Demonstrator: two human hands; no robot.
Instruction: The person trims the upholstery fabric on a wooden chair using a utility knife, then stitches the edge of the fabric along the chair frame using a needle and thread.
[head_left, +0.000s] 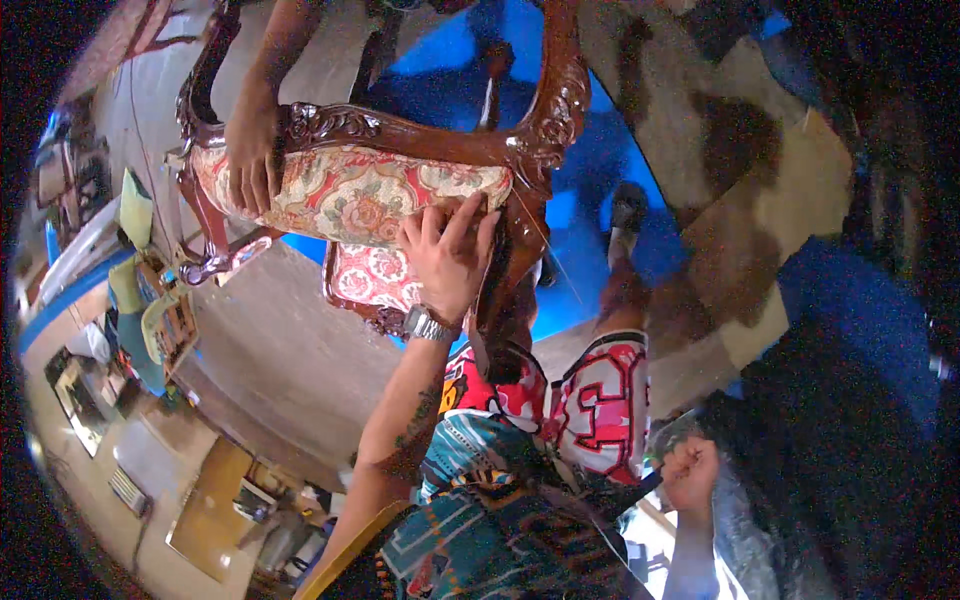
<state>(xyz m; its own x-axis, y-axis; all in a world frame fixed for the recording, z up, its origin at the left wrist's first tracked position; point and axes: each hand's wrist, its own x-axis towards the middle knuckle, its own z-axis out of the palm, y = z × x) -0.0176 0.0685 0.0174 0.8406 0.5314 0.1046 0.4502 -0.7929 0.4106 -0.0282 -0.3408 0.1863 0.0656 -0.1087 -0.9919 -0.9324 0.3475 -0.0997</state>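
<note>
A dark carved wooden chair frame (440, 142) stands ahead of me with a padded panel (350, 195) in floral red, green and cream fabric. My left hand (448, 255), wearing a metal watch on its wrist, rests on the panel's right end, its bent fingers spread over the fabric beside the wood. A thin pale thread (556, 256) runs from that corner down to the right and fades from sight. At the lower right, away from the chair, my right hand (690, 470) is raised and closed; what it grips, if anything, is hidden.
Another person's hand (252, 165) lies on the panel's left end. Below it shows a red and white patterned cushion (375, 275) in a carved frame. Blue sheeting (600, 150) covers part of the floor. Tools and containers (170, 330) sit at the left.
</note>
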